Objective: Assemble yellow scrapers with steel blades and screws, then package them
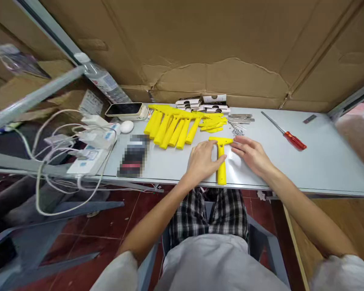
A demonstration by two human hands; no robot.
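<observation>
- Clock centred on the held piece, 12 = away from the person
- Yellow T-shaped piece [221, 171]: flat on the pale tabletop [336, 157], near its front edge, crosshead toward 12, handle toward 6, between both hands
- Left hand [202, 159]: at 9, clamped on the piece, thumb across the handle, fingers up by the crosshead's 9 o'clock end
- Right hand [252, 154]: at 3, fingers stretched out and slightly apart, tips right at the crosshead's 3 o'clock end; can't tell if they pinch it or only sit just beside
- Row of yellow T-shaped handles [165, 133] at 10, leaning side by side, partly overlapping
- Small yellow strips [214, 123] between 11 and 12, heaped near the end of that row
- Thin metal pieces [241, 118] at 1, piled; tiny metal bits [238, 132] on their near side, too small to identify
- White folded cards [214, 99] with dark cutouts, at 12, stacked against the cardboard panel [218, 36]
- Screwdriver [295, 140] at 2, red handle nearer the person; small dark flat piece [309, 119] farther out, also 2
- Pixelated item [134, 157] at 9, contents unreadable
- White rounded object [127, 127] between 9 and 10; dark-faced device [125, 109] and clear bottle [104, 81] at 10
- White power strip [92, 157] at 9, far side, tangled cables [38, 190] around it
</observation>
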